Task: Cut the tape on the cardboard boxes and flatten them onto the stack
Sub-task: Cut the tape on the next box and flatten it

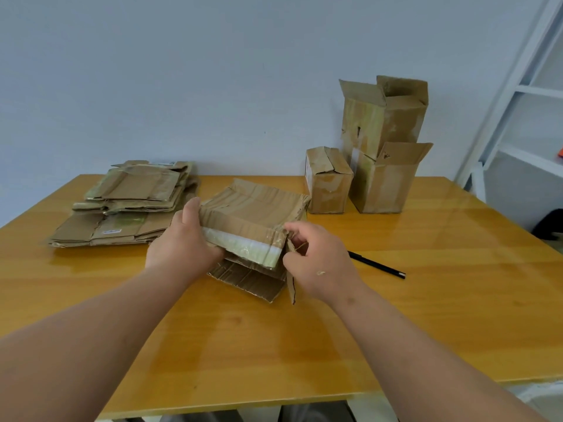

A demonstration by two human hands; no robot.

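We take this for a plain storeroom or packing room rather than a home: a bare pale wall (182, 71) with nothing hung on it, a white metal shelving frame (518, 95) at the right edge, and one glossy yellow-brown desk (304, 345) pushed against the wall. What we see on the desk is used cardboard only: a stack of flattened boxes (122, 208) at the left, several worn, tape-marked standing boxes (380, 147) at the back right, and a black pen-like tool (377, 265) lying near them.
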